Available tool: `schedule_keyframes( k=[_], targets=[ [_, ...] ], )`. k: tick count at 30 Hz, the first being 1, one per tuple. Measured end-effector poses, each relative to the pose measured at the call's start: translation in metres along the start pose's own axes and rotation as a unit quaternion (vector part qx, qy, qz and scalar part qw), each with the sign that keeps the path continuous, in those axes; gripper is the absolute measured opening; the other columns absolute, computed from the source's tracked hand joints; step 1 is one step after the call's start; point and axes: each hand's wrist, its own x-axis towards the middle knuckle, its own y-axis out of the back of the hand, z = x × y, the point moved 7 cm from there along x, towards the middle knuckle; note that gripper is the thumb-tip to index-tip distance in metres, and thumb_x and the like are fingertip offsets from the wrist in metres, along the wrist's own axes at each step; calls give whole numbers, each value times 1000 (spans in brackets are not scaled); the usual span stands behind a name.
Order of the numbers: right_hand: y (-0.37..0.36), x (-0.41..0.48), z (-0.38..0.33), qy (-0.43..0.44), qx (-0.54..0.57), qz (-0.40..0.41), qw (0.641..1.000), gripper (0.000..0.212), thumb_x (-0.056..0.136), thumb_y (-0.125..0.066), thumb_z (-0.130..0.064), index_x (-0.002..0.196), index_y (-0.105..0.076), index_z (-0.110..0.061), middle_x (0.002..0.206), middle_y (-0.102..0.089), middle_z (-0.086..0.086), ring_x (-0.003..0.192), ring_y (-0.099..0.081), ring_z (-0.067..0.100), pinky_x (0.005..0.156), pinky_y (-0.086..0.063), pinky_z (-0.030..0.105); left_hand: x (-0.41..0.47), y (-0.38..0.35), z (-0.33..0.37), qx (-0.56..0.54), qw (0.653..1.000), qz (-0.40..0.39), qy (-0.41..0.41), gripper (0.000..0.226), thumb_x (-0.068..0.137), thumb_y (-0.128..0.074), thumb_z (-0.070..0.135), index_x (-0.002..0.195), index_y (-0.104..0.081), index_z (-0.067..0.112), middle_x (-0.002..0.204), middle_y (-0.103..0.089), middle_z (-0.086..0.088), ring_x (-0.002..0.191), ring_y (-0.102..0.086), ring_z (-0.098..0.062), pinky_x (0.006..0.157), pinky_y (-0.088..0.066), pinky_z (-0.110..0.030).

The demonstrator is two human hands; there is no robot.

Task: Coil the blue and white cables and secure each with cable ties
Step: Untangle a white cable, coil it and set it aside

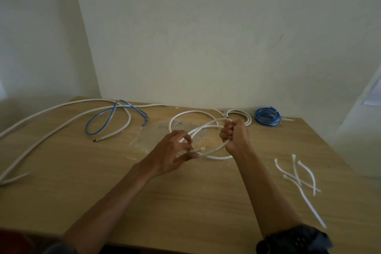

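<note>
Partway: my right hand (235,136) fists the white coil (219,158), left hand (175,150) seemingly pinches its tie (201,149); beyond the coil a blue bundle (267,118) is finished, loose cable (61,128) remains.

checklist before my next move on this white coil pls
1. Right hand holding the white coil loops together: ok, fist wraps them.
2. Left hand pinching the coil's near side: ok.
3. Tie threaded round the loops at that pinch: cannot tell, blurred.
4. Spare cable ties on the table beside the right arm: ok.
5. Blue coil bundled at the far edge: ok.
6. Loose blue cable and long white cable coiled: not ok, both sprawl at left.
</note>
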Motion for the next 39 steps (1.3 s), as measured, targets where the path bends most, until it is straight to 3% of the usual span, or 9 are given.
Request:
schedule_keyframes(
  k=[5, 8, 11, 15, 19, 25, 30, 36, 39],
  targets=[
    [-8, -6, 10, -129, 20, -110, 985, 12, 92, -52, 1, 102, -51, -6, 55, -36, -5, 37, -35, 3, 31, -28, 15, 11, 28, 12, -277, 949, 103, 113, 44, 101, -45, 56, 82, -64, 21, 63, -47, 4, 56, -43, -10, 53, -35, -35],
    [-7, -13, 9, -192, 26, -209, 958, 62, 63, -87, 3, 118, -58, 5, 60, -41, -4, 38, -40, 4, 31, -33, 15, 10, 49, -25, -321, 910, 177, 195, 60, 97, -33, 71, 62, -55, 28, 54, -38, 8, 52, -34, -12, 53, -30, -32],
    [7, -15, 6, -209, 1, -247, 946, 61, 53, -97, -3, 104, -62, -4, 54, -39, -9, 35, -38, 3, 30, -33, 13, 5, 71, -65, -351, 862, 243, 275, 64, 102, -27, 63, 51, -41, 27, 47, -35, 8, 47, -34, -15, 56, -33, -29],
    [42, -11, 2, -238, -67, -206, 947, 36, 75, -88, -16, 102, -66, -5, 54, -37, -9, 35, -36, 3, 31, -31, 13, -11, 95, -111, -525, 691, 365, 337, 52, 107, -29, 51, 62, -28, 25, 47, -20, 9, 42, -18, -10, 44, -22, -22],
    [64, -11, -10, -160, -341, -163, 912, 28, 97, -59, -23, 115, -67, -3, 65, -39, -4, 50, -43, 5, 44, -41, 16, -29, 95, -138, -559, 628, 392, 372, 53, 105, -32, 57, 64, -26, 23, 50, -16, 7, 45, -14, -13, 44, -20, -25],
    [32, -24, -17, -85, -110, -205, 969, 54, 92, -66, -28, 136, -55, 3, 79, -51, 0, 69, -57, 11, 68, -58, 24, -27, 56, -118, -587, 619, 351, 388, 40, 109, -36, 38, 76, -48, 18, 48, -30, 8, 41, -24, -8, 40, -25, -22],
    [-22, -48, -6, 1, -150, -219, 964, 47, 105, -40, -42, 136, -50, -8, 65, -38, -3, 45, -32, 4, 39, -32, 17, -9, 3, -60, -619, 635, 236, 397, 28, 106, -34, 21, 82, -47, 16, 54, -36, 3, 40, -31, -10, 43, -31, -22],
    [-57, -92, 1, 426, -518, -60, 739, 29, 104, -50, -41, 93, -74, -28, 60, -52, -12, 55, -51, 2, 53, -36, 20, 16, -10, 12, -601, 656, 201, 410, 23, 102, -41, 18, 85, -56, 12, 73, -62, -6, 52, -50, -12, 41, -34, -21],
    [-62, -110, 18, 471, -537, -46, 698, 41, 105, -40, -44, 125, -69, -24, 91, -55, -8, 80, -57, 8, 69, -44, 26, 27, -12, 25, -622, 621, 214, 426, 42, 107, -40, 31, 103, -68, -1, 95, -74, -18, 80, -72, -26, 61, -55, -28]
  ],
)
